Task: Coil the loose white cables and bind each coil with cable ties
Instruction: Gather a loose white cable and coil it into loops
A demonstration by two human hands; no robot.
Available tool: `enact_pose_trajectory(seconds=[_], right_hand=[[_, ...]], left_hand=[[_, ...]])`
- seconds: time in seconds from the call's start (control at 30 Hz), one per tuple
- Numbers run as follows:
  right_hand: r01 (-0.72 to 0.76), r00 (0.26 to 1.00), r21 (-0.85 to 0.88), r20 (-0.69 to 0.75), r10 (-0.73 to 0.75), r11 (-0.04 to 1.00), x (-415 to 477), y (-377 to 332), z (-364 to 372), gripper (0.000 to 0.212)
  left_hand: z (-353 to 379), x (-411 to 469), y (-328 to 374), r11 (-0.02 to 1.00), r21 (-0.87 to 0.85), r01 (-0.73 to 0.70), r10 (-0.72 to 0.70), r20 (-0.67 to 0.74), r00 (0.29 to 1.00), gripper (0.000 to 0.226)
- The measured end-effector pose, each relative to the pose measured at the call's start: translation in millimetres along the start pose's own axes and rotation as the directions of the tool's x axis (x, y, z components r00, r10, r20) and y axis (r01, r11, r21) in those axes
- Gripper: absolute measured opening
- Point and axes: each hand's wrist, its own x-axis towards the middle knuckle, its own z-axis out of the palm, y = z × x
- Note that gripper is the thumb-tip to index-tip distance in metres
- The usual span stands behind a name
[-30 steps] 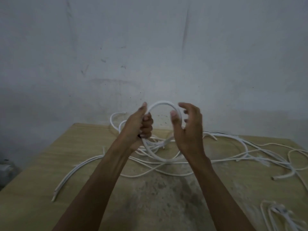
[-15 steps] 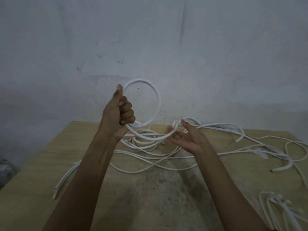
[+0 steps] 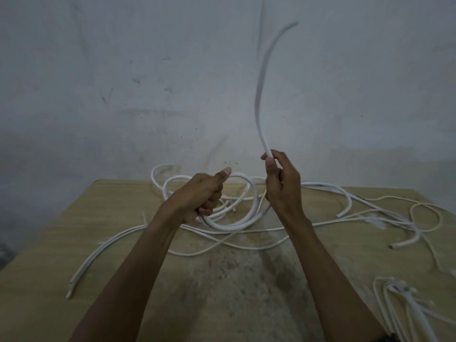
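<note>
Left hand [image 3: 199, 193]: is showing bare, with nothing worn on the fingers or wrist that are in view; a short, pale thumbnail [image 3: 227, 171] is catching the dim light.
Right hand [image 3: 281, 186]: is showing bare as well, with a short nail visible on the thumb.
Left forearm [image 3: 138, 262]: is appearing lean and uncovered along its whole visible length.
Right forearm [image 3: 328, 267]: is appearing equally lean and uncovered.
Clothing: a small dark patch [image 3: 389, 338] is peeking in at the lower edge by the right arm; it is too small to identify.
</note>
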Motion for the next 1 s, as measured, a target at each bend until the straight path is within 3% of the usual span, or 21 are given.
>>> enact_pose_trajectory(seconds=[0.13,0.23,0.37,0.5,0.57,0.63,0.73,0.83,0.93,1.0], right_hand=[[0.151,0.984,-0.148,0.119,-0.134,0.977,-5.9,-17.2,7.3,0.026],[0.079,0.978,-0.083,0.197,-0.061,0.993,-3.1,-20.8,8.9,0.033],[0.08,0.948,0.017,0.308,-0.081,0.997,-1.6,-22.6,8.0,0.027],[0.054,0.925,0.03,0.376,-0.061,0.998,-1.3,-18.4,7.7,0.02],[0.049,0.908,0.025,0.416,-0.055,0.998,-1.7,-17.9,6.7,0.02],[0.043,0.894,0.013,0.445,-0.044,0.999,-1.5,-17.5,8.1,0.024],[0.01,0.955,0.008,0.298,-0.012,1.0,-3.6,-20.8,14.6,0.038],[0.068,0.997,-0.082,0.05,-0.064,0.994,-11.0,-23.2,27.4,0.038],[0.069,0.997,-0.194,-0.027,-0.075,0.979,-18.7,-21.7,40.0,0.042],[-0.034,0.998,-0.166,-0.053,0.025,0.985,-16.4,-22.8,35.8,0.038]], left_hand=[[-0.2,4.0,-3.8,0.987,-0.102,0.125,-0.119,0.064,0.991,0.051],[0.3,5.8,-4.6,0.944,-0.277,0.181,-0.141,0.159,0.977,0.051],[-1.7,8.8,-5.9,0.86,-0.453,0.237,-0.092,0.319,0.943,0.052],[-4.0,9.1,-12.2,0.778,-0.539,0.323,-0.001,0.512,0.859,0.07],[-7.2,7.7,-14.3,0.775,-0.534,0.338,0.035,0.57,0.821,0.065],[-10.1,5.3,-15.1,0.787,-0.519,0.334,0.067,0.61,0.79,0.044],[-14.2,3.8,-11.6,0.788,-0.539,0.298,0.119,0.608,0.785,0.016],[-11.0,6.3,-10.4,0.752,-0.598,0.277,0.177,0.588,0.789,0.019],[-4.1,4.0,-10.9,0.733,-0.631,0.253,0.219,0.572,0.791,0.019],[-2.3,3.7,-11.9,0.732,-0.641,0.231,0.242,0.562,0.791,0.019]])
